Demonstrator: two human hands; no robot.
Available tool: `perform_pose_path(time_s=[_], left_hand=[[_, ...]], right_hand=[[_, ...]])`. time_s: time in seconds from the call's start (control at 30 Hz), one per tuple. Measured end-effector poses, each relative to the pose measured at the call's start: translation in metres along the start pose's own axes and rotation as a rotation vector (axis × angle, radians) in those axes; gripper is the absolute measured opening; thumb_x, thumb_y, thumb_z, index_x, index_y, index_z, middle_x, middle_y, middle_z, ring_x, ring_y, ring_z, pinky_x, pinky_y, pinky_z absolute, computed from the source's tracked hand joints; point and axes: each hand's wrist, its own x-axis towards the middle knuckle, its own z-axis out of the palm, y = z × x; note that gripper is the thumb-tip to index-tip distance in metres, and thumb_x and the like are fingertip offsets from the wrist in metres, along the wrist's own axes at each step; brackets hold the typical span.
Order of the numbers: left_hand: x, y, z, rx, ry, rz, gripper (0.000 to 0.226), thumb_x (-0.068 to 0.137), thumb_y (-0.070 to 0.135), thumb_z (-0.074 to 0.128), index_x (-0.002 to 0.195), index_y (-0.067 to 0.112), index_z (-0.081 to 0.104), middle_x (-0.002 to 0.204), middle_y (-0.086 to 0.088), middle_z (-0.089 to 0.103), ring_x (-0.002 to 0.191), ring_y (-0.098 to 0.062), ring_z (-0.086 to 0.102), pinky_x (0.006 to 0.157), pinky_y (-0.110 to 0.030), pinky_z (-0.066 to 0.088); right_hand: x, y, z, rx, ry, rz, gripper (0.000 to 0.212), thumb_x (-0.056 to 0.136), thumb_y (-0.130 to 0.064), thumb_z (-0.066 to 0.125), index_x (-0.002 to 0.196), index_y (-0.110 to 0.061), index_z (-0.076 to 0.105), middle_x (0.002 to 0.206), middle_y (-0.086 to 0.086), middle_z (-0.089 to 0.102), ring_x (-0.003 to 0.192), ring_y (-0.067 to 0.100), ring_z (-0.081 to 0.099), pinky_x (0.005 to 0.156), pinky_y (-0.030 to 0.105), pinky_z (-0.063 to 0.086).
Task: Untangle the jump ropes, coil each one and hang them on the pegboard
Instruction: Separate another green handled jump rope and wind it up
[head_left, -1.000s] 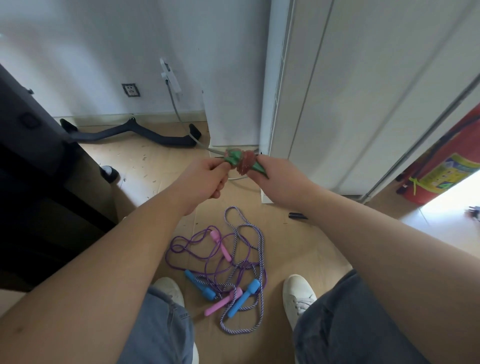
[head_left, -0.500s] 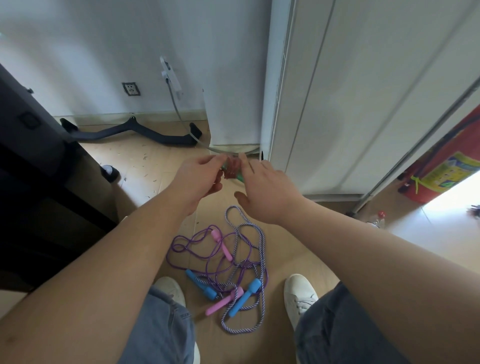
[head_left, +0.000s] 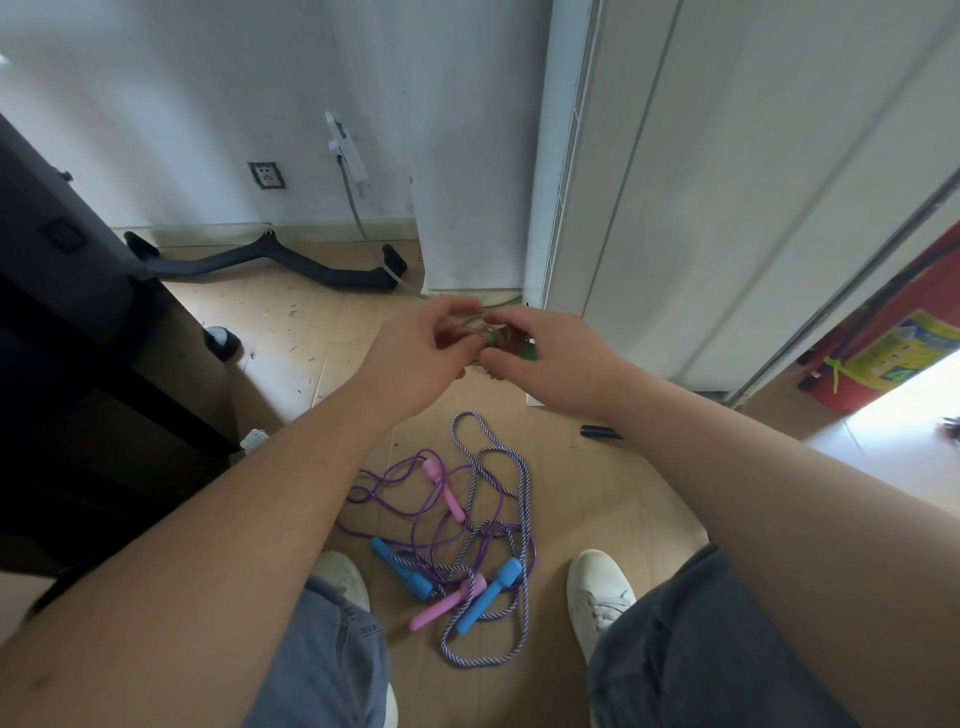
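1. Currently, the left hand (head_left: 415, 353) and the right hand (head_left: 550, 358) meet at far centre, above the floor (head_left: 597, 493). Between them they hold the green-handled rope (head_left: 511, 343), a small reddish-and-green bundle, in the air.
2. The left fingers (head_left: 452, 314) are curled and pinch the left end of the bundle, though blur hides the exact contact. The right fingers (head_left: 506, 317) and thumb curl round its right end.
3. Done: this one rope is free of the others and appears to be coiled or nearly so.
4. Left to do:
   - The purple rope (head_left: 395, 499) with pink handles and the striped rope (head_left: 524, 499) with blue handles lie tangled together on the near floor, between the shoes (head_left: 597, 592). Neither is coiled.
   - No pegboard is in view, so no hanging is confirmed.
5. Change: half a second earlier the right hand lay flat over the bundle with its fingers straight; it has now closed on it. The floor pile has not moved.
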Motion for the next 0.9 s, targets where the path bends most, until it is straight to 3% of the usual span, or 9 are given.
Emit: perform_pose_path(time_s=[0.07, 0.17, 0.23, 0.33, 0.5, 0.63, 0.77, 0.9], left_hand=[[-0.001, 0.002, 0.000, -0.013, 0.029, 0.000, 0.029, 0.090, 0.018, 0.071, 0.117, 0.024, 0.060, 0.089, 0.007, 0.076, 0.072, -0.011, 0.070, 0.064, -0.015, 0.055], [-0.001, 0.004, 0.000, -0.022, 0.045, 0.011, 0.023, 0.088, 0.020, 0.074, 0.106, 0.020, 0.061, 0.085, 0.007, 0.077, 0.073, -0.013, 0.070, 0.072, -0.026, 0.058], [-0.002, 0.005, 0.001, -0.023, 0.047, 0.022, 0.021, 0.086, 0.021, 0.075, 0.103, 0.021, 0.063, 0.082, 0.009, 0.077, 0.073, -0.005, 0.069, 0.075, -0.026, 0.056], [-0.005, 0.008, 0.001, 0.002, 0.042, 0.047, 0.026, 0.085, 0.025, 0.077, 0.105, 0.023, 0.061, 0.078, 0.012, 0.076, 0.074, 0.002, 0.069, 0.070, -0.014, 0.052], [-0.010, 0.011, 0.006, 0.030, 0.066, 0.084, 0.034, 0.082, 0.017, 0.078, 0.110, 0.023, 0.059, 0.085, 0.010, 0.076, 0.078, 0.006, 0.068, 0.067, -0.003, 0.045], [-0.010, 0.013, 0.010, 0.016, 0.122, 0.120, 0.039, 0.079, 0.016, 0.081, 0.108, 0.027, 0.058, 0.098, 0.008, 0.069, 0.075, -0.005, 0.069, 0.067, -0.009, 0.051], [-0.012, 0.016, 0.015, -0.023, 0.128, 0.116, 0.040, 0.076, 0.008, 0.081, 0.103, 0.024, 0.056, 0.101, 0.010, 0.062, 0.076, -0.011, 0.070, 0.067, -0.014, 0.054], [-0.012, 0.017, 0.016, -0.043, 0.156, 0.107, 0.033, 0.077, 0.013, 0.082, 0.098, 0.021, 0.057, 0.092, 0.010, 0.067, 0.075, -0.001, 0.071, 0.065, -0.015, 0.055]], right_hand=[[-0.001, -0.003, -0.003, 0.040, 0.011, -0.025, 0.049, 0.094, -0.036, 0.064, 0.141, -0.029, 0.055, 0.122, -0.010, 0.067, 0.112, 0.007, 0.060, 0.096, 0.024, 0.045], [-0.005, -0.010, -0.003, 0.115, 0.032, -0.125, 0.044, 0.095, -0.019, 0.061, 0.138, -0.029, 0.058, 0.117, -0.009, 0.068, 0.106, 0.009, 0.062, 0.094, 0.025, 0.048], [-0.005, -0.013, -0.002, 0.130, 0.063, -0.117, 0.031, 0.098, -0.022, 0.057, 0.127, -0.029, 0.067, 0.100, -0.007, 0.072, 0.093, 0.011, 0.066, 0.090, 0.033, 0.053], [-0.003, -0.013, -0.006, 0.191, 0.058, -0.049, 0.023, 0.101, -0.028, 0.054, 0.104, -0.021, 0.075, 0.076, -0.003, 0.074, 0.074, 0.013, 0.071, 0.083, 0.044, 0.058], [-0.004, -0.015, -0.012, 0.197, -0.002, -0.040, 0.020, 0.096, -0.031, 0.063, 0.095, -0.017, 0.077, 0.074, 0.000, 0.075, 0.070, 0.014, 0.073, 0.084, 0.044, 0.059], [-0.004, -0.017, -0.013, 0.172, 0.052, -0.013, 0.017, 0.095, -0.021, 0.059, 0.090, -0.017, 0.075, 0.069, -0.003, 0.075, 0.065, 0.010, 0.074, 0.079, 0.039, 0.061], [-0.003, -0.020, -0.009, 0.019, 0.167, -0.004, 0.011, 0.086, -0.021, 0.064, 0.087, -0.019, 0.074, 0.073, -0.004, 0.073, 0.074, 0.015, 0.070, 0.076, 0.038, 0.058], [0.000, -0.016, -0.007, 0.227, 0.217, 0.093, 0.008, 0.084, -0.021, 0.067, 0.081, -0.026, 0.072, 0.075, -0.006, 0.072, 0.079, 0.018, 0.071, 0.078, 0.044, 0.060]])
